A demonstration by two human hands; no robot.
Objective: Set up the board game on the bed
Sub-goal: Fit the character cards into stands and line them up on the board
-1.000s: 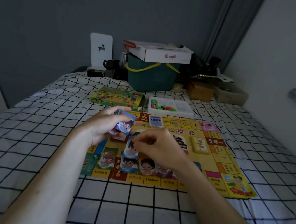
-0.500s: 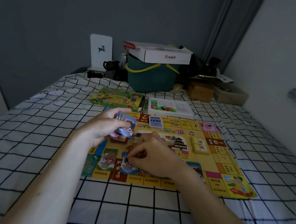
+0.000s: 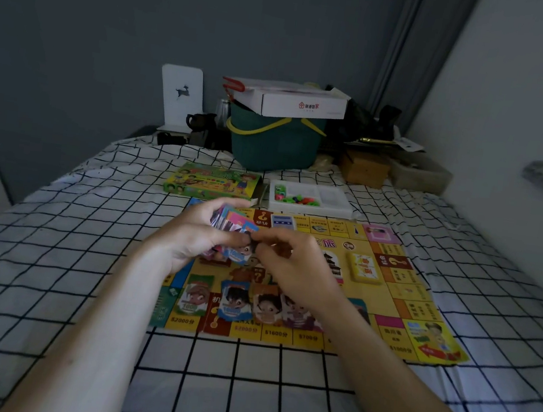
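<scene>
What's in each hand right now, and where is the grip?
The left hand grips a fanned stack of character cards around its lower part. The right hand pinches the front card of that stack at its right edge.

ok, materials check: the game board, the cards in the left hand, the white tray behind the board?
Game board: looks like thin printed paper or card, matte; it lies flat and follows the bedding.
Cards gripped by the left hand: likely coated card, slightly glossy; thin, fanned edges.
White tray: probably moulded plastic; smooth walls, divided compartments holding coloured pieces.
</scene>
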